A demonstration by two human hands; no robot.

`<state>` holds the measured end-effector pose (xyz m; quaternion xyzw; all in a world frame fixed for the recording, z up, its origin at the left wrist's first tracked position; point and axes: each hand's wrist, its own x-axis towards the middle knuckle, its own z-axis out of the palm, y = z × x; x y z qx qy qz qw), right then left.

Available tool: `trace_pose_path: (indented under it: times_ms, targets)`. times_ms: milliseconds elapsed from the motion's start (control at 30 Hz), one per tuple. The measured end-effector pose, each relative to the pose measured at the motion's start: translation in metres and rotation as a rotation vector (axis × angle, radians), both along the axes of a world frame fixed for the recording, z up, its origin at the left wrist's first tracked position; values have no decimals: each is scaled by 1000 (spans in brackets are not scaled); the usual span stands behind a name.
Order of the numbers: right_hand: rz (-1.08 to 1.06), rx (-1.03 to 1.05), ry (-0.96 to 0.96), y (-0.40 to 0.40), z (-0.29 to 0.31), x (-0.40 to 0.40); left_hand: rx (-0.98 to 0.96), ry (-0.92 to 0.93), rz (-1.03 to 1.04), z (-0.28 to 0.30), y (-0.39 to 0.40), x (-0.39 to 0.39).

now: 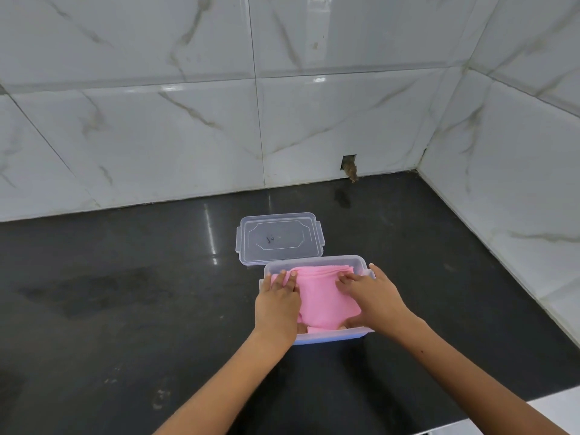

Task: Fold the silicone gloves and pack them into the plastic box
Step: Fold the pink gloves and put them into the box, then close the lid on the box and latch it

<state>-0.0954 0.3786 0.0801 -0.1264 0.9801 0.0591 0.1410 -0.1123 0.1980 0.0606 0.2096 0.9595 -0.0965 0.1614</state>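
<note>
A clear plastic box [357, 262] stands on the dark counter in front of me. Folded pink silicone gloves [320, 296] lie inside it and fill most of it. My left hand [277, 304] lies flat on the left part of the gloves, fingers together and pressing down. My right hand [372, 298] presses the right part, its fingers spread over the pink fold and its thumb along the box's near edge. Both hands cover the box's side walls. Neither hand grips the gloves; both rest on top.
The box's clear lid [279, 238] lies flat just behind the box, touching its far rim. The black glossy counter [125, 293] meets marble-tiled walls at the back and right. A small hole [349, 166] sits in the back wall. A white edge [558, 406] bounds the counter near right.
</note>
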Motion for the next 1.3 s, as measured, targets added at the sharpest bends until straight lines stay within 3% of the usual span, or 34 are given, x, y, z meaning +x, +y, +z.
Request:
trace_pose_path:
  times_ms: [267, 333, 433, 567, 633, 767, 1000, 1167, 1300]
  targets:
    - [4, -54, 21, 1, 1, 4, 99, -4, -1, 12, -1, 5]
    - [-10, -146, 19, 6, 4, 6, 273, -55, 30, 20, -11, 7]
    - [-97, -363, 40, 20, 16, 6, 709, -139, 185, 36, -33, 4]
    - [-298, -843, 159, 44, 36, -18, 1107, 63, 442, 47, -68, -25]
    - [-446, -953, 185, 49, 36, -40, 1250, 146, 631, 41, -80, -45]
    - [-603, -934, -29, 43, 13, -87, 1236, 131, 876, 4, -84, -78]
    - [-625, -877, -255, 15, -28, -133, 1296, -2, 929, -38, -72, -94]
    - [-498, -822, -203, 9, -34, -143, 1222, 20, 814, -44, -72, -99]
    - [-489, -839, -94, 17, -35, -142, 1320, 38, 821, -48, -77, -96]
